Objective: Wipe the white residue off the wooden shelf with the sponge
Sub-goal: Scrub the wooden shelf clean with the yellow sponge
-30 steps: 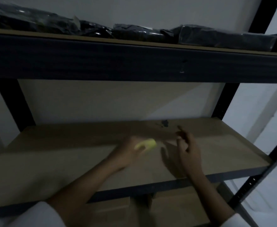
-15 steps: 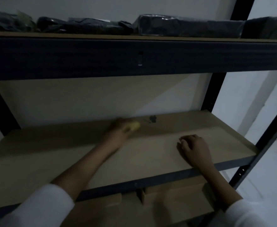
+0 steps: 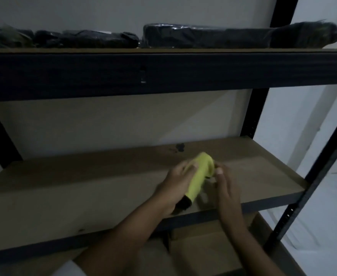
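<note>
- 1 sponge (image 3: 198, 176), yellow w/ dark underside, was held above wooden shelf (image 3: 84, 188), mid-right.
- Left hand (image 3: 176, 188) grip closed round sponge.
- Right hand (image 3: 226, 184) fingertips touched its far end; grip loose.
- 1 dark stain (image 3: 179, 147) near back edge.

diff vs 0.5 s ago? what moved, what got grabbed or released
The left hand pulled the sponge back from the shelf's rear toward the front edge and lifted it, bent, off the board. The right hand left the wooden shelf and came in against the sponge's other side. Unchanged: left hand's grip, dark stain at the back, black bundles above.
</note>
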